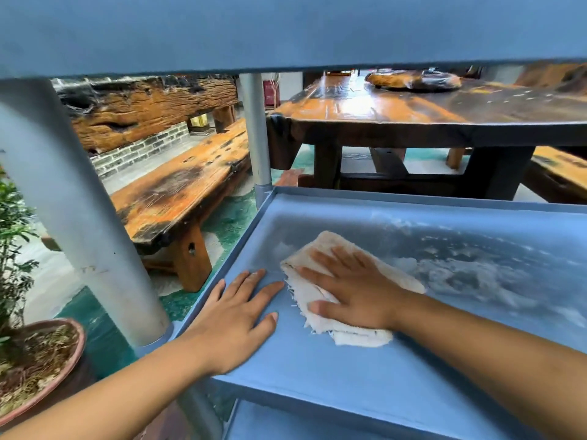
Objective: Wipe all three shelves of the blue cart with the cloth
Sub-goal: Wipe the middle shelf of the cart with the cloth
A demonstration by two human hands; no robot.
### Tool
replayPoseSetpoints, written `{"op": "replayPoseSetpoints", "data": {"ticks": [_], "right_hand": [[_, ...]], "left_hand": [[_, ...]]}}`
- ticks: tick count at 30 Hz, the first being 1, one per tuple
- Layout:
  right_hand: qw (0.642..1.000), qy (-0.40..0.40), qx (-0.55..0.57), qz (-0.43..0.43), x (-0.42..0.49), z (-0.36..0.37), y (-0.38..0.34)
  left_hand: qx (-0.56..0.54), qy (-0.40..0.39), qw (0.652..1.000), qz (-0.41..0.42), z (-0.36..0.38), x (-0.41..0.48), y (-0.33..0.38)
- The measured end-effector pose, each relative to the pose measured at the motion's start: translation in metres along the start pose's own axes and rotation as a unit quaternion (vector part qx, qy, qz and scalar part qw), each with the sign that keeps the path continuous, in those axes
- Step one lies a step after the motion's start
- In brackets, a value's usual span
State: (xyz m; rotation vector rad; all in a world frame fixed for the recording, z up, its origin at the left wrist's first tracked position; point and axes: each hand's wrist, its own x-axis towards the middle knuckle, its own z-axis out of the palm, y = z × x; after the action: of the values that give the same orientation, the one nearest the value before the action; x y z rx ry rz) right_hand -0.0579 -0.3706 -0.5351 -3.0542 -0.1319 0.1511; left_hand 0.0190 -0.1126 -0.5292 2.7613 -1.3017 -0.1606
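I look under the top shelf (pixel 286 30) of the blue cart at its middle shelf (pixel 317 369). A folded white cloth (pixel 320 246) lies on the left part of that shelf. My right hand (pixel 352 290) presses flat on the cloth with straight fingers. My left hand (pixel 235 319) rests flat on the shelf's near left corner, fingers spread, just left of the cloth. Pale wet streaks (pixel 476 274) cover the shelf to the right. A strip of the bottom shelf (pixel 286 423) shows below.
Grey cart posts stand at near left (pixel 79 217) and far left (pixel 257 131). Beyond are a wooden bench (pixel 181 192) and a dark wooden table (pixel 413 112). A potted plant (pixel 28 344) sits on the green floor at left.
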Motion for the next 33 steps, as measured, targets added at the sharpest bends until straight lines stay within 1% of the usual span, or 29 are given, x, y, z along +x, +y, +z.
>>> {"op": "replayPoseSetpoints", "data": {"ticks": [4, 8, 9, 11, 13, 15, 16, 19, 23, 26, 29, 30, 32, 33], "right_hand": [[0.998, -0.014, 0.000, -0.061, -0.047, 0.002, -0.029], [0.995, -0.027, 0.014, -0.098, -0.091, 0.003, -0.034], [0.995, -0.024, 0.018, -0.098, -0.099, 0.004, -0.031], [0.994, -0.024, 0.022, -0.102, -0.109, 0.003, -0.025], [0.994, -0.020, 0.026, -0.104, -0.109, 0.002, -0.018], [0.994, -0.015, 0.029, -0.100, -0.100, 0.000, -0.007], [0.995, -0.016, 0.024, -0.095, -0.093, -0.002, -0.001], [0.997, -0.009, 0.000, -0.072, -0.064, -0.006, 0.023], [0.999, 0.024, -0.027, -0.026, -0.010, -0.009, 0.060], [0.996, 0.047, -0.039, 0.069, 0.032, -0.005, 0.091], [0.979, 0.078, -0.006, 0.188, 0.066, -0.006, 0.118], [0.973, 0.094, -0.007, 0.213, 0.073, -0.008, 0.124], [0.965, 0.126, -0.036, 0.229, 0.079, -0.010, 0.140], [0.962, 0.123, -0.030, 0.243, 0.077, -0.012, 0.151]], "left_hand": [[0.002, -0.011, 0.999, -0.034, -0.003, 0.008, 0.011], [0.029, -0.032, 0.993, -0.105, -0.008, 0.032, 0.042], [0.013, -0.020, 0.995, -0.094, -0.008, 0.039, 0.052], [-0.089, 0.028, 0.995, -0.029, -0.005, 0.047, 0.068], [-0.165, 0.088, 0.982, 0.030, 0.000, 0.044, 0.079], [-0.197, 0.142, 0.969, 0.051, 0.004, 0.041, 0.082], [-0.199, 0.155, 0.966, 0.057, 0.006, 0.040, 0.082], [-0.167, 0.152, 0.971, 0.071, 0.009, 0.041, 0.082], [-0.097, 0.088, 0.991, 0.035, 0.012, 0.040, 0.084], [-0.029, 0.051, 0.998, 0.038, 0.014, 0.042, 0.084], [0.013, 0.022, 0.998, 0.049, 0.015, 0.045, 0.084], [0.017, 0.009, 0.999, 0.049, 0.015, 0.045, 0.085], [0.017, -0.005, 0.999, 0.046, 0.013, 0.045, 0.084], [0.014, -0.012, 0.999, 0.044, 0.012, 0.045, 0.084]]}}
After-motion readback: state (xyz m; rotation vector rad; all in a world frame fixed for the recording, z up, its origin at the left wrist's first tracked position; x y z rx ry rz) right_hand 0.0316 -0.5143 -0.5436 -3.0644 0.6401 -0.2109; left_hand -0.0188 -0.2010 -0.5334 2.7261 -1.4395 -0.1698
